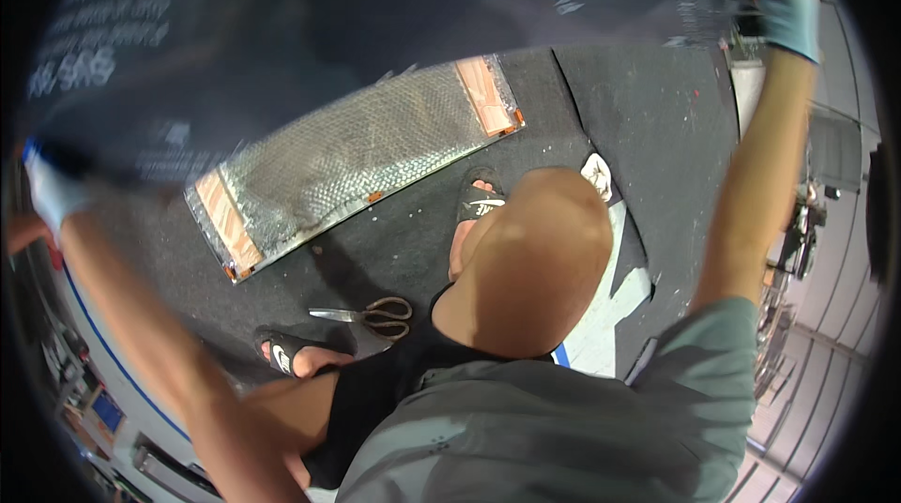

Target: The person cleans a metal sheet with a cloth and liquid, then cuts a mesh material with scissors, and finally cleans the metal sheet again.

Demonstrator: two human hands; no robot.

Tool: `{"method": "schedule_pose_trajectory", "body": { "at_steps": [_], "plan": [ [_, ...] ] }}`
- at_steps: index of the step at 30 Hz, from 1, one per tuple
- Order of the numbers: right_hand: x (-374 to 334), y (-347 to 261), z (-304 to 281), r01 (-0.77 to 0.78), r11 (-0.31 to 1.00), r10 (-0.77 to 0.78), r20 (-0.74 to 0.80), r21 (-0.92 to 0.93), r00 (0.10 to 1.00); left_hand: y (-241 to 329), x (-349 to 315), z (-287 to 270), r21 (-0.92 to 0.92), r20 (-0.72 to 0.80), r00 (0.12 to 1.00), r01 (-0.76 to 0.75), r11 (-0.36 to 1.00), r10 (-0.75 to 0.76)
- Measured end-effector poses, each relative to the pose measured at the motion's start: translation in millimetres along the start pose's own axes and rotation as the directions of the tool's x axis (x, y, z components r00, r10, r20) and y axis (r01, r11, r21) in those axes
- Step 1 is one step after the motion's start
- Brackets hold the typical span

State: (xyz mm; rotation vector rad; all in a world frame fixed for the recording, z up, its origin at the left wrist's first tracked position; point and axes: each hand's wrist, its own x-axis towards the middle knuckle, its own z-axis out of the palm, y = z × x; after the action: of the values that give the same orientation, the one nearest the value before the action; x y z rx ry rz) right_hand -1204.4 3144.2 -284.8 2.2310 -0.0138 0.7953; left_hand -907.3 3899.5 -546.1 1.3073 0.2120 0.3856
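Observation:
A large dark sheet with pale printing [310, 24], blurred by motion, spans the top of the view. My left hand [49, 184], in a white glove with blue fingertips, grips its near left edge. At the upper right, my right hand [790, 6] in a matching glove holds the other end, with the arm stretched out. Beneath the sheet lies a long flat panel in bubble wrap [347, 151], partly covered from view. Wood-coloured strips [484, 98] show at both its ends, with small orange pieces along its near edge.
Scissors with dark handles [375, 315] lie on the dark floor mat [648, 118] between my sandalled feet. A crumpled white item [596, 176] lies beyond my right knee. Shelving with assorted items [784, 306] stands along the right, and more items crowd the lower left.

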Motion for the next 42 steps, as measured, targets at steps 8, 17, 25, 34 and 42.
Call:
{"method": "schedule_pose_trajectory", "body": {
  "at_steps": [8,17,25,34,42],
  "plan": [
    [-183,-276,191,-0.723,-0.395,0.549,0.777,0.567,0.309,70,3,-115,0.834,0.0,0.989,-0.081,0.545,0.147],
    [-259,-359,180,-0.975,-0.087,0.408,0.901,0.202,0.15,-3,-50,-175,0.94,-0.016,1.0,0.01,0.34,0.014],
    [-251,-368,174,-0.971,-0.146,0.366,0.923,0.188,0.123,5,-55,-166,0.937,-0.007,0.998,-0.017,0.35,0.066],
    [-244,-365,184,-0.952,-0.037,0.442,0.859,0.304,0.257,-20,-65,-159,0.934,-0.05,0.991,0.004,0.359,0.121],
    [-246,-369,178,-0.966,0.04,0.406,0.879,0.256,0.25,-9,-78,-152,0.955,-0.075,0.997,0.066,0.288,0.02]
  ]
}}
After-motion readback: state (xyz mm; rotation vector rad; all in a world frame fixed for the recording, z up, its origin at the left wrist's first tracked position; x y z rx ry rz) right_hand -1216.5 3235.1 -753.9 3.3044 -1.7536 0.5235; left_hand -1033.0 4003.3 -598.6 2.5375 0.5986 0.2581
